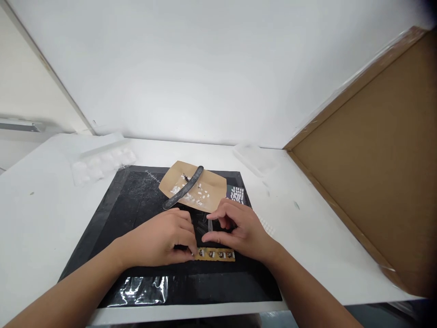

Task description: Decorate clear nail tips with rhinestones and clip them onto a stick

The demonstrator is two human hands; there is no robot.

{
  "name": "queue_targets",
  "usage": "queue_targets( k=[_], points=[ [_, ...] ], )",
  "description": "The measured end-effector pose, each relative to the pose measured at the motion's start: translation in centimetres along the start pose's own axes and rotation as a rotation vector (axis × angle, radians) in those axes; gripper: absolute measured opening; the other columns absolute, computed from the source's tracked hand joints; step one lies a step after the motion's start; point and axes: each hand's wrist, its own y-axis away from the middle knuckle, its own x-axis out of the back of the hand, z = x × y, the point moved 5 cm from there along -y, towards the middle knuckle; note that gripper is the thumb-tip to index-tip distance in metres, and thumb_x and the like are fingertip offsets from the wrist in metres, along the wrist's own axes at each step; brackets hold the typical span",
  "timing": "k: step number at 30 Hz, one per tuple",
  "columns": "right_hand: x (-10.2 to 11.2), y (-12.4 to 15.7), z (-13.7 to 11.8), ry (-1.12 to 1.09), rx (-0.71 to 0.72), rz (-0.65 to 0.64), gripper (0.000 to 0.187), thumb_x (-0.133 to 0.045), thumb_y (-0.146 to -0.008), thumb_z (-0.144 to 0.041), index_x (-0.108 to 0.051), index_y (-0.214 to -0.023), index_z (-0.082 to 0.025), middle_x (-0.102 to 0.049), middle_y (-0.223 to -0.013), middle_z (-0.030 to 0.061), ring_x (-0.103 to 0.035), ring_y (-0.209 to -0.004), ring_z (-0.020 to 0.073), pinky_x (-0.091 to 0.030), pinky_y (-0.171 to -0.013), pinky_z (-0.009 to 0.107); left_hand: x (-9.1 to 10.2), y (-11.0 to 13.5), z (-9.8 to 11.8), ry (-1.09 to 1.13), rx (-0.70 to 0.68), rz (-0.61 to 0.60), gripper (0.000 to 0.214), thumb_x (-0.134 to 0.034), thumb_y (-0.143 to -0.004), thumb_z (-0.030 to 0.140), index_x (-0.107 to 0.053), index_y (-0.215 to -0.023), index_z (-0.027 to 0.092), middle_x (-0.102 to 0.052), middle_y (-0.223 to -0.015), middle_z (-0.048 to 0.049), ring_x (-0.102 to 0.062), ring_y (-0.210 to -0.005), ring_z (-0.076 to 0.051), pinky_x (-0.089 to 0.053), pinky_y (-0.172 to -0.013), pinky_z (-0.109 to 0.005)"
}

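Note:
My left hand (165,239) is closed, its thumb and fingertips pinching the left end of a gold strip (215,254). The strip lies on a black mat (126,214) and bears several dark round pieces in a row. Just above its right half, my right hand (241,228) pinches a small clear nail tip (210,225) upright between thumb and index finger. Behind both hands rests a brown paper tray (215,184) with scattered white bits. A curved black nail file (184,187) lies across the tray's left side.
A sheet of small white tabs (237,194) sits right of the tray. Clear plastic boxes (102,159) stand at the back left, and a clear lid (254,158) at the back right. A brown cardboard panel (372,150) rises along the right side.

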Motion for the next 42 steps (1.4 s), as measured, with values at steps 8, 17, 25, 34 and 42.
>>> queue_targets(
  k=[8, 17, 25, 34, 42],
  points=[
    [0.0, 0.0, -0.2, 0.016, 0.021, -0.012, 0.035, -0.085, -0.082, -0.046, -0.068, -0.102, -0.023, -0.052, -0.074, -0.0048, -0.05, -0.064, 0.0108, -0.041, -0.059, 0.024, -0.3, 0.1, -0.4, -0.002, 0.024, -0.005, 0.005, -0.076, -0.093, 0.028, -0.073, -0.09, 0.025, -0.077, -0.086, 0.0029, -0.063, -0.085, -0.017, -0.043, -0.083, -0.034],
    [0.0, 0.1, -0.3, 0.022, 0.021, -0.01, 0.034, -0.086, -0.082, -0.045, -0.067, -0.101, -0.023, -0.052, -0.074, -0.0053, -0.05, -0.063, 0.0101, -0.04, -0.059, 0.023, -0.1, 0.0, -0.2, -0.046, 0.029, -0.017, 0.006, -0.077, -0.09, 0.022, -0.072, -0.092, 0.024, -0.076, -0.086, 0.0025, -0.063, -0.086, -0.018, -0.043, -0.083, -0.033],
    [0.0, 0.1, -0.3, 0.035, 0.02, -0.025, 0.034, -0.083, -0.084, -0.048, -0.068, -0.102, -0.023, -0.053, -0.073, -0.0048, -0.05, -0.063, 0.0107, -0.04, -0.059, 0.024, -0.1, 0.0, 0.0, -0.073, 0.053, -0.026, 0.006, -0.074, -0.09, 0.018, -0.072, -0.092, 0.024, -0.075, -0.084, 0.0017, -0.062, -0.084, -0.018, -0.043, -0.08, -0.034],
    [-2.7, 0.5, -2.2, 0.001, 0.006, -0.183, 0.049, -0.09, -0.068, -0.058, -0.065, -0.084, -0.02, -0.058, -0.073, -0.0048, -0.051, -0.062, 0.0102, -0.034, -0.058, 0.024, -0.3, 0.5, -0.3, -0.148, 0.099, 0.003, 0.012, -0.075, -0.088, 0.025, -0.065, -0.082, 0.021, -0.068, -0.077, 0.0007, -0.06, -0.077, -0.017, -0.039, -0.07, -0.031],
    [-3.9, 0.9, -2.6, 0.105, 0.019, -0.154, 0.048, -0.089, -0.068, -0.061, -0.074, -0.095, -0.024, -0.06, -0.086, 0.0002, -0.057, -0.077, 0.0156, -0.038, -0.065, 0.027, 1.4, 1.1, -0.3, -0.142, 0.218, -0.009, 0.018, -0.08, -0.087, 0.034, -0.066, -0.083, 0.022, -0.065, -0.077, 0.0013, -0.059, -0.072, -0.015, -0.036, -0.064, -0.027]
  ],
)
